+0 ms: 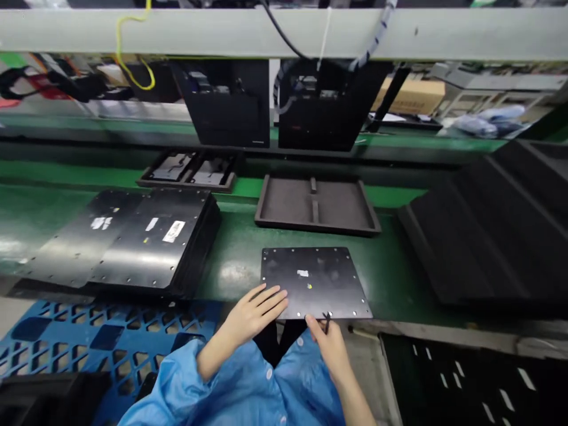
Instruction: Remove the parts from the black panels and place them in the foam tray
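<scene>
A dark flat panel with screws along its edges and a small white label lies on the green work surface in front of me. My left hand rests with spread fingers on the panel's left front corner. At the front edge, my right hand has its thumb on the panel and its fingers curled round a small dark tool, whose tip shows. Just behind the panel sits a grey-brown foam tray with a divider in its middle.
Stacked dark panels stand at the left. A smaller tray holding parts is behind them. Large black foam trays are piled at the right. A blue pallet lies below left. Two black screens hang at the back.
</scene>
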Demonstrator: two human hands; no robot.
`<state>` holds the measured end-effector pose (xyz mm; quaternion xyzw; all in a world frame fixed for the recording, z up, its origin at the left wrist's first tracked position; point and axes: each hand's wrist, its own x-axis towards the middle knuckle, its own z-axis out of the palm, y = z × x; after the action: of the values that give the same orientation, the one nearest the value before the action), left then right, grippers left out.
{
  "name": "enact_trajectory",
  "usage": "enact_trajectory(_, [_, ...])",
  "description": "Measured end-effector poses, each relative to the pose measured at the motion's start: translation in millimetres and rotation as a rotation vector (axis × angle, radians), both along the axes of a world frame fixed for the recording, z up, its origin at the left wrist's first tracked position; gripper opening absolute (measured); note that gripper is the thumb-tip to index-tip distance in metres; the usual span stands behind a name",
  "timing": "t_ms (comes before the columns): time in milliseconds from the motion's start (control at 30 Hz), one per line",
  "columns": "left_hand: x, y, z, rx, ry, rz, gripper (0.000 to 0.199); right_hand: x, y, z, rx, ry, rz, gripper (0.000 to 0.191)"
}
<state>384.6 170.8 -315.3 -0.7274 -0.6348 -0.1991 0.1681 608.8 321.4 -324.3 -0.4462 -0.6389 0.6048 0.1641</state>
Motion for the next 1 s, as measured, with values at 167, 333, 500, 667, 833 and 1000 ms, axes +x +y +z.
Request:
enact_trajectory(167, [11.1, 0.7, -4.8, -0.123, 0.007, 0.019, 0.046, 7.0, -1.3, -6.3, -0.110, 0.037, 0.018, 0.076])
enact_trajectory(333, [21.8, 17.3, 9.9, -0.255, -0.154, 0.026, 0.077, 51.7, -11.2, -20.4, -0.090, 0.151, -0.062, 0.069])
enact_trajectory(500, [29.8, 64.4, 17.2, -0.393, -0.150, 0.076, 0.079, 85.3, -16.2, -43.0, 0.029, 0.143, -0.190, 0.060])
enact_trajectory(667, [32.6, 129.7, 14.7, -0.408, -0.205, 0.198, 0.075, 84.8, -8.5, -55.7, 0.062, 0.201, -0.226, 0.053])
enact_trajectory(833, [31.9, 176.5, 22.6, -0.390, -0.292, 0.266, 0.071, 80.3, 1.8, -60.1, 0.077, 0.273, -0.195, 0.054])
enact_trajectory(1000, [31.2, 186.2, 23.3, -0.379, -0.356, 0.323, 0.059, 81.2, 12.5, -61.3, 0.162, 0.290, -0.174, 0.047])
